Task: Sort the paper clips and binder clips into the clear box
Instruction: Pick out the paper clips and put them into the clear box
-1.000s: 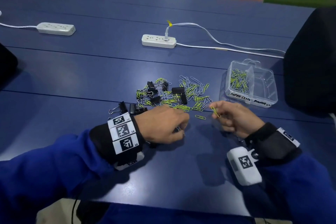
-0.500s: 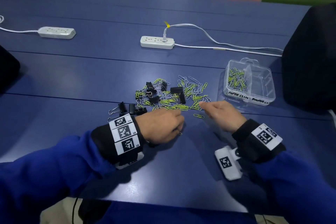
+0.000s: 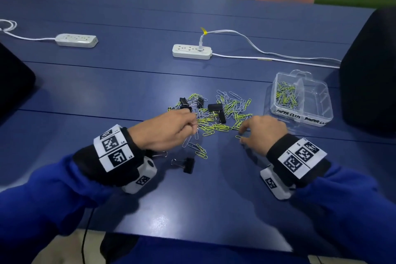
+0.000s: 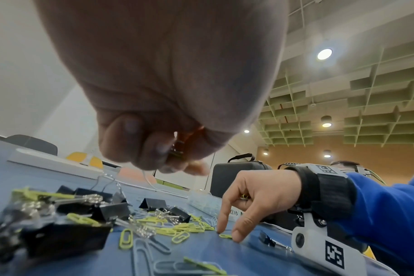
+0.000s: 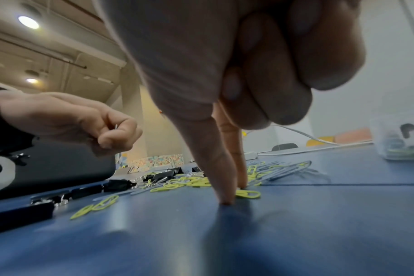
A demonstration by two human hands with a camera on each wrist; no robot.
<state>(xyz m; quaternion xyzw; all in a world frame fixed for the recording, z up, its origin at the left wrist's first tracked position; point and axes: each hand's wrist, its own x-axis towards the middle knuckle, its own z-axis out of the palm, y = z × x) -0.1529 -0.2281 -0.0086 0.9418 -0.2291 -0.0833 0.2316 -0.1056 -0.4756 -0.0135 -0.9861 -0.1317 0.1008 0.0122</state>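
Note:
A pile of yellow and silver paper clips point(image 3: 222, 111) mixed with black binder clips point(image 3: 215, 106) lies mid-table. My left hand point(image 3: 190, 128) hovers over the pile's near-left edge, its fingers curled round several clips point(image 4: 176, 149). My right hand point(image 3: 241, 136) has thumb and forefinger tips on the table, pinching a yellow paper clip point(image 5: 247, 194); its other fingers are curled. The clear box point(image 3: 287, 111) stands to the right, and its left compartment holds paper clips point(image 3: 286, 96). A loose binder clip point(image 3: 188, 165) lies near my left wrist.
Two white power strips point(image 3: 77, 40) point(image 3: 191, 51) and a white cable point(image 3: 267, 55) lie farther back. A dark bag point(image 3: 368, 70) stands right of the box, and another dark object point(image 3: 12, 83) sits at the left edge. Chairs line the far side.
My right hand turned palm down and lowered its thumb and forefinger onto a yellow clip near the pile. My left hand moved forward and right, up to the pile's edge.

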